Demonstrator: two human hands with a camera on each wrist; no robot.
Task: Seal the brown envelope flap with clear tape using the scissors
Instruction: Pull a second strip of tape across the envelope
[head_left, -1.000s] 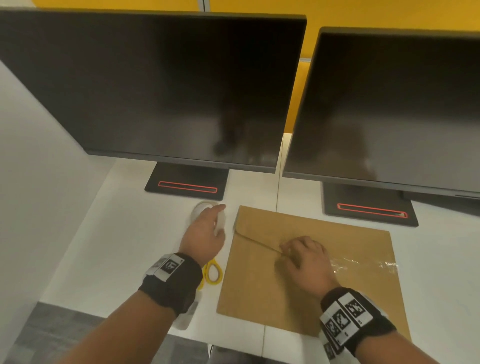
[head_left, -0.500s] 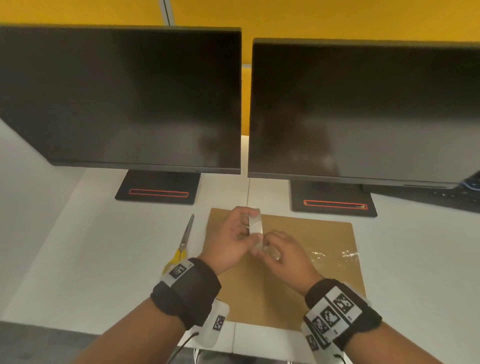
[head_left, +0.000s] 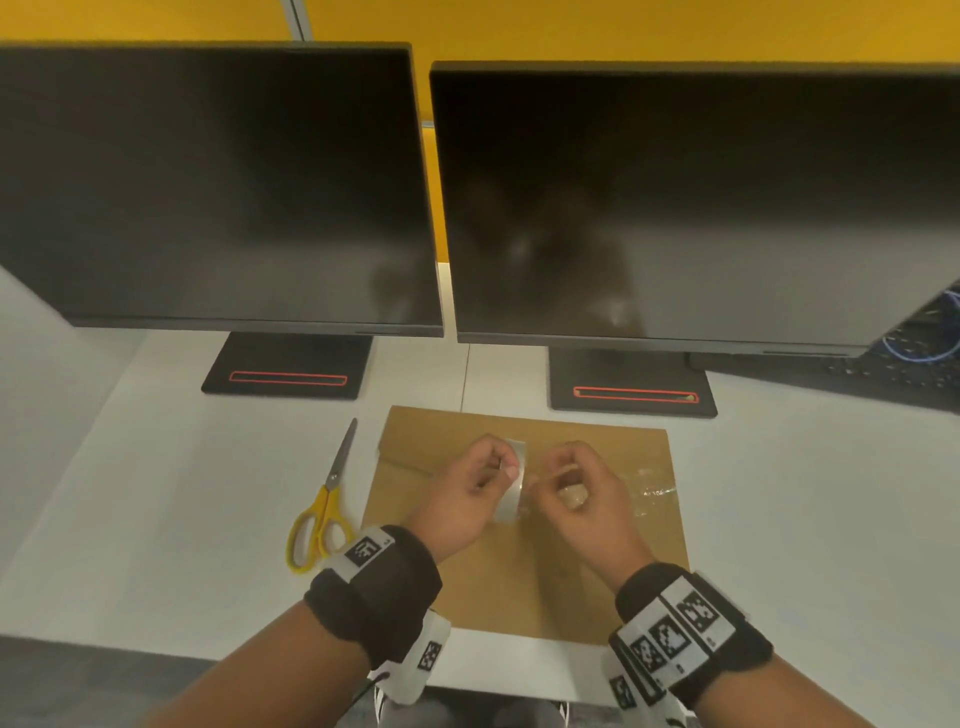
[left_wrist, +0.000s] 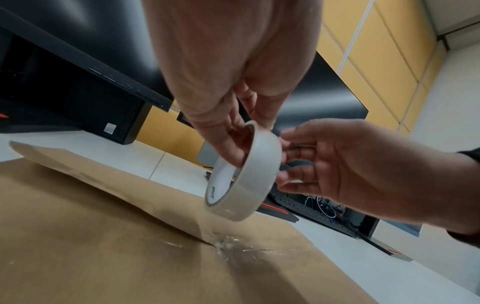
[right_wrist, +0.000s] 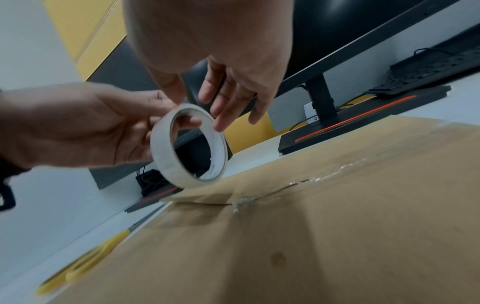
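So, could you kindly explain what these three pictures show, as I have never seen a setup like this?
There is no machine here: a person wears a camera on the head and one on each wrist. The head view looks down at a white desk under two dark monitors. The wrist views look along each hand from below. On the desk lies a brown envelope, with crinkled clear tape already on the right part of its flap, and beside it yellow-handled scissors, untouched. The left hand holds a roll of clear tape above the envelope. The right hand fingers the roll's rim, probably seeking the loose end.
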